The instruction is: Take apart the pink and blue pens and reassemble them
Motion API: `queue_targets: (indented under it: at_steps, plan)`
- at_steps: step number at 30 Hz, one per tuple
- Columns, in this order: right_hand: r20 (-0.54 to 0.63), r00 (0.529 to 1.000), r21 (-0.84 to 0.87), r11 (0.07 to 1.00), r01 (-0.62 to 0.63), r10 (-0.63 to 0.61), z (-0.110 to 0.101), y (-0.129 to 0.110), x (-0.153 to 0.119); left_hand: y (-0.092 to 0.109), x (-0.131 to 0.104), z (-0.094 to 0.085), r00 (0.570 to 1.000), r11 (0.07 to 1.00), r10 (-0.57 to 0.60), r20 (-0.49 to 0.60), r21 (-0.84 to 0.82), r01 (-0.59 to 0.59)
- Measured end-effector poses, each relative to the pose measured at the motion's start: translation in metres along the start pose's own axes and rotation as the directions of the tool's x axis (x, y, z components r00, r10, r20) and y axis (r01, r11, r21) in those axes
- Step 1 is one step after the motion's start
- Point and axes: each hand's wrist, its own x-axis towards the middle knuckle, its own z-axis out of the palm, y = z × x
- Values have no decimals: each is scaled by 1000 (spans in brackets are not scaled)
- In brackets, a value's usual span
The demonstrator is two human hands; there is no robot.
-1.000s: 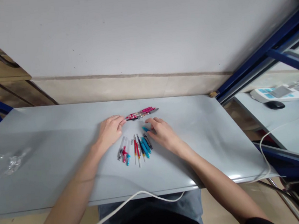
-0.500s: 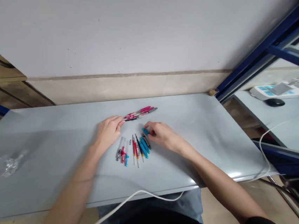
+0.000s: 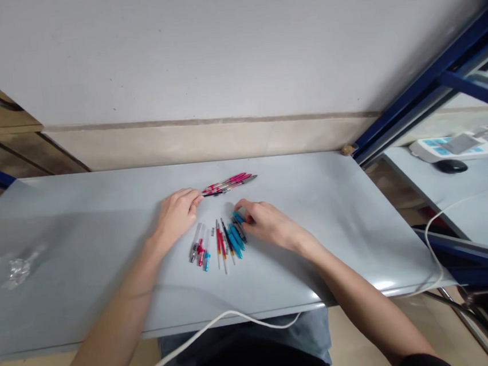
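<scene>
My left hand [image 3: 178, 211] is closed at the fingertips on a thin black pen refill [image 3: 211, 195], which points right beside a bunch of assembled pink and grey pens [image 3: 229, 182]. My right hand [image 3: 267, 222] pinches a blue pen barrel [image 3: 238, 217] just above the other blue barrels [image 3: 236, 241] and dark barrels. Left of those lie red and black refills [image 3: 221, 240] in a loose row. Farther left are clear pen tubes with coloured ends [image 3: 200, 249]. Small springs [image 3: 212, 232] seem to lie between the tubes and refills.
A grey table [image 3: 105, 265] stands against the wall. Crumpled clear plastic [image 3: 19, 269] lies at its left. A white cable [image 3: 226, 314] crosses the front edge. On the side table at right are a black mouse [image 3: 451, 166] and a white device [image 3: 430, 149]. Blue frame bars [image 3: 415, 74] rise at right.
My right hand has dipped slightly toward the blue barrels, with the blue barrel between its fingers. My left hand stays in nearly the same spot, and the laid-out parts keep their places.
</scene>
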Motion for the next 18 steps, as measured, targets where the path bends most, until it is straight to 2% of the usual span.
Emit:
queue_targets:
  at_steps: [18]
  plan:
    - [7, 1000, 48, 999, -13, 13, 1, 4, 0, 1, 0, 0, 1000, 1000, -2, -1, 3, 2]
